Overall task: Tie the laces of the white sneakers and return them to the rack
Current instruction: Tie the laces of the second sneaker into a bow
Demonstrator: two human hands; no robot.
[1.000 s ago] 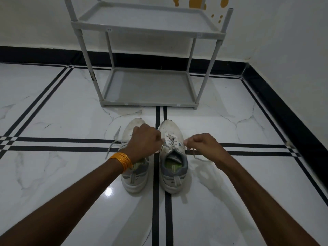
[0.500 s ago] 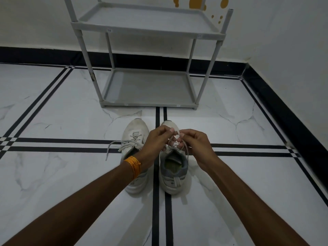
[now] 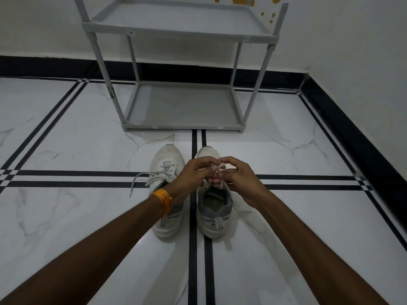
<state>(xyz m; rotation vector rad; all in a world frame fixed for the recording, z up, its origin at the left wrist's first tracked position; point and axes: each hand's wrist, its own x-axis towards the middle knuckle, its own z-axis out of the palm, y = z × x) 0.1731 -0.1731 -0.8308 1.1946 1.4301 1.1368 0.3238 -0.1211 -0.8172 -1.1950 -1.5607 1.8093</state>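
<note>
Two bare forearms enter from the lower left and lower right corners of the frame and run up toward the middle. Neither arm shows a sleeve; both are uncovered from the frame edge to the fingers. The left hand, just left of centre, has a band of orange thread wound several times around its wrist. The right hand, just right of centre, wears nothing: its wrist and fingers are plain.
</note>
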